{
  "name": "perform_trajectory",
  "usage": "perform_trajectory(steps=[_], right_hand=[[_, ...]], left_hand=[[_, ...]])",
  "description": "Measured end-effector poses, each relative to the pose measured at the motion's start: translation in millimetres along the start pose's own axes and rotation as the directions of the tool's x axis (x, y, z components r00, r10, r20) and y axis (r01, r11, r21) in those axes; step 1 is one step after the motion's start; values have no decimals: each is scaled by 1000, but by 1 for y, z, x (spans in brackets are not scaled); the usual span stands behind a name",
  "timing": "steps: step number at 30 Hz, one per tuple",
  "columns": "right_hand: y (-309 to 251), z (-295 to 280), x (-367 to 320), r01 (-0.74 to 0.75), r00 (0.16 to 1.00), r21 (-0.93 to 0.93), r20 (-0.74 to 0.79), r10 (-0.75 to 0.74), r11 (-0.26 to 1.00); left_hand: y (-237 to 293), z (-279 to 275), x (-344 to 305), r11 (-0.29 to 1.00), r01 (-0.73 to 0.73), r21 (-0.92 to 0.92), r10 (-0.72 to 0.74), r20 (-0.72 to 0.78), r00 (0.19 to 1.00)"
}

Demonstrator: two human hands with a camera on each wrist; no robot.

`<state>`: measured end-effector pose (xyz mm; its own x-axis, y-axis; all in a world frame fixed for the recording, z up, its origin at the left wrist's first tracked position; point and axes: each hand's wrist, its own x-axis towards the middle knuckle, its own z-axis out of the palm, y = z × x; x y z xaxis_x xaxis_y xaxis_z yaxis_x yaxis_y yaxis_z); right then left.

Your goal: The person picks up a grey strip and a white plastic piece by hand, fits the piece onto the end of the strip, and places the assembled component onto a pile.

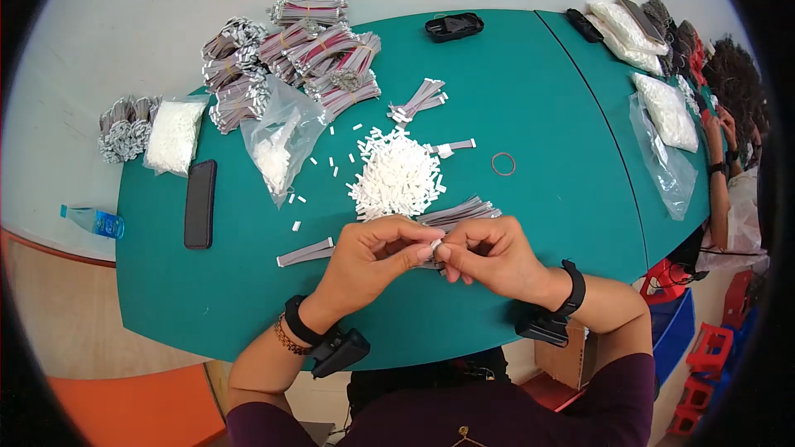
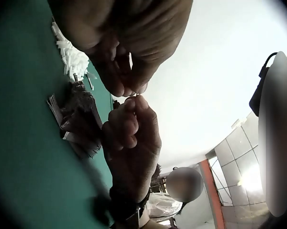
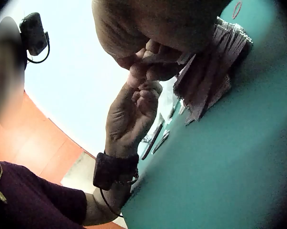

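Over the front of the green table, my left hand and right hand meet fingertip to fingertip. The left thumb and forefinger pinch a small white plastic piece, largely covered by the fingers. A flat ribbon cable runs through the curled fingers of my right hand, its pale end poking out in the right wrist view. Just beyond the hands lies a heap of small white pieces. A stack of grey ribbon cables is partly hidden behind the right hand.
One ribbon cable lies left of the hands. Bundled cables, an opened plastic bag, a full bag and a phone occupy the left side. A red rubber band lies right. Another person's arm shows far right.
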<state>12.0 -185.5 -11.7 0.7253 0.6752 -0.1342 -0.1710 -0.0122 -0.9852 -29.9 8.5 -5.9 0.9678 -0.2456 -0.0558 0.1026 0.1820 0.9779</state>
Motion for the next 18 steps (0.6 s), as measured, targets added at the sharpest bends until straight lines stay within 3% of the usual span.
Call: perform_trajectory(steps=[6, 9, 15, 18], right_hand=[[2, 0, 0, -4, 1000, 5, 1, 4, 1000], [1, 1, -1, -26, 999, 29, 18, 26, 999], [-5, 1, -1, -44, 997, 78, 64, 39, 996], [-4, 0, 0, -34, 996, 101, 86, 25, 994]], left_hand=[[-4, -3, 0, 1000, 1, 0, -1, 32, 999], [-5, -2, -1, 992, -68, 105, 67, 6, 998], [-2, -5, 1, 999, 22, -34, -20, 43, 999], [-8, -8, 3, 998, -47, -39, 50, 69, 996]])
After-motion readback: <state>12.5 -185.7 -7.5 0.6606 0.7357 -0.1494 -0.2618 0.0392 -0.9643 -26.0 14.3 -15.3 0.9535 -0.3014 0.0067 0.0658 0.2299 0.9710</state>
